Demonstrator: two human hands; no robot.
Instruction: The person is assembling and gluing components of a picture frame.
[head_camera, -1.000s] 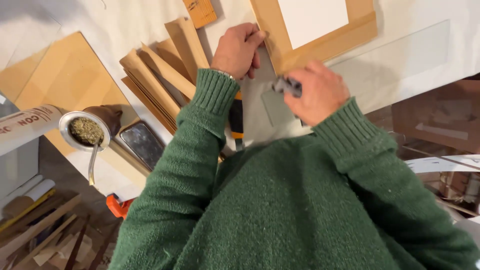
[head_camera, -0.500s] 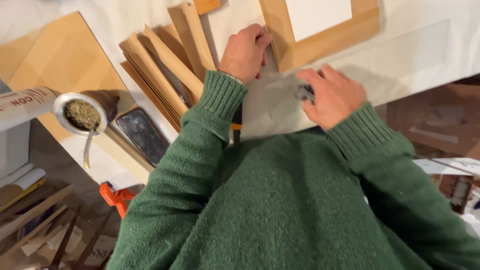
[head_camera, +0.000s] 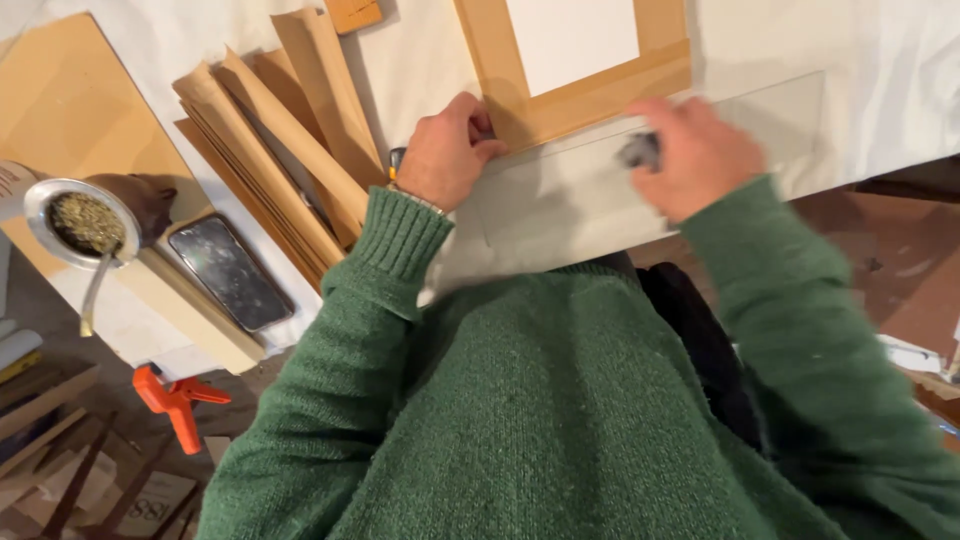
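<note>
Both your hands on the glass pane, at the frame's lower edge.
Your left hand (head_camera: 447, 152) presses curled fingers on the pane (head_camera: 560, 200), touching the wooden frame (head_camera: 590, 95) just beyond. Your right hand (head_camera: 695, 155) is clenched around a small dark tool (head_camera: 640, 150), blurred, resting on the pane on the table (head_camera: 880, 90).

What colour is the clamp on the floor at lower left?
Orange; the clamp shows clearly in the head view.
</note>
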